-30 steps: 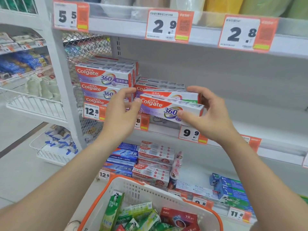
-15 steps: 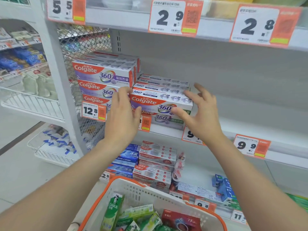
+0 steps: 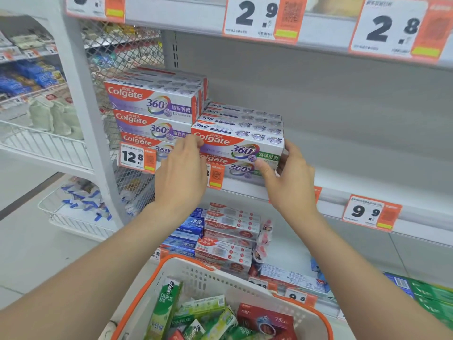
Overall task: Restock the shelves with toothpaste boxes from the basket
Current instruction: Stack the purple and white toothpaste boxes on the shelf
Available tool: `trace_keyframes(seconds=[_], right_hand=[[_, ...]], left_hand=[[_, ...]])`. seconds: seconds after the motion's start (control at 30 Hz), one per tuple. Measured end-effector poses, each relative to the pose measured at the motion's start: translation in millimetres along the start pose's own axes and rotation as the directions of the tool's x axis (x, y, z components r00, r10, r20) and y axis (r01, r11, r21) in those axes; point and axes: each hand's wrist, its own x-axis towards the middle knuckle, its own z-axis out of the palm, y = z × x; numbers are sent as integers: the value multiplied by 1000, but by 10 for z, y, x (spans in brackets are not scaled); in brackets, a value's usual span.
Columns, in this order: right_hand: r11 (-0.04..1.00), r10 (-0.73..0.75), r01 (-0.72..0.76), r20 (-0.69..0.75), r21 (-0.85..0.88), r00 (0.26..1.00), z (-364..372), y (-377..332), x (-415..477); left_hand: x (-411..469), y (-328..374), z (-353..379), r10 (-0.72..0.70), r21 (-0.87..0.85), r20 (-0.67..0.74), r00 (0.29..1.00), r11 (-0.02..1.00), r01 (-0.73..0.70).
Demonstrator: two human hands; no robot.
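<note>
Squaring up a stack, the person is holding the top Colgate box [image 3: 241, 146] by its two short ends. The left hand [image 3: 181, 175] is curling its fingertips against the left end. The right hand [image 3: 291, 185] is pinching the right end, thumb on the front face and fingers round the far corner. The box is lying flat on a matching lower box [image 3: 241, 168] on the middle shelf [image 3: 355, 182], just beside the taller purple stack [image 3: 152, 109]. It is looking light and stiff, thin card with slick printed faces, so I am judging that a hard squeeze on the long faces would dent it. The ends and edges are offering the sturdier hold. Green Darlie boxes [image 3: 164, 307] are lying in the basket [image 3: 215, 280] below.
</note>
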Motion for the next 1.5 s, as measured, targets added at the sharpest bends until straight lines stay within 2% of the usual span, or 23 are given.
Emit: trace_keyframes(seconds=[0.17, 0.57, 0.77, 0.9, 1.0, 1.03, 1.07, 1.13, 1.17, 1.23, 1.3, 1.33, 1.4, 1.43, 1.5], right_hand=[[988, -12, 10, -13, -152, 1000, -48, 78, -13], [987, -62, 59, -18, -152, 998, -90, 64, 52], [990, -44, 44, 5, -134, 999, -75, 52, 56], [976, -45, 56, 56, -210, 997, -112, 96, 30], [962, -171, 155, -54, -226, 984, -242, 3, -204], [952, -231, 213, -61, -221, 971, -282, -71, -318], [938, -272, 265, 0, -224, 962, -305, -148, -446], [899, -286, 369, 320, -238, 903, -323, -314, -712], [872, -252, 424, 517, -246, 818, -321, -373, -850], [818, -141, 523, 799, -238, 584, -312, -442, -1132], [782, -19, 584, 927, -219, 373, -295, -430, -1414], [770, 46, 598, 955, -221, 293, -283, -400, -1541], [745, 147, 628, 974, -225, 175, -251, -313, -1764], [737, 179, 637, 974, -226, 138, -243, -274, -1851], [726, 215, 646, 970, -235, 111, -237, -203, -1960]], left_hand=[[-37, -11, 1, 12, 18, 68, 998, 1000, -13], [-126, 36, 10, 19, 86, 191, 981, 996, -35], [-224, 14, 79, 26, 101, 297, 955, 993, -59], [-298, 6, 66, 51, 110, 338, 940, 990, -93], [-436, 25, -3, 96, 106, 342, 935, 984, -140], [-505, 26, -15, 107, 101, 367, 924, 983, -154], [-585, 24, -10, 120, 104, 410, 904, 979, -177], [-791, 15, -1, 124, 151, 578, 806, 955, -255], [-903, 3, 0, 91, 180, 697, 711, 938, -296], [-1147, -53, 19, -13, 203, 907, 421, 890, -409], [-1451, -126, 95, -87, 147, 986, 140, 848, -509], [-1624, -185, 163, -108, 115, 993, 44, 839, -533], [-1975, -317, 322, -160, 86, 984, -82, 818, -568], [-2160, -416, 402, -194, 91, 974, -120, 814, -574], [-2474, -587, 483, -201, 92, 971, -130, 812, -576]])
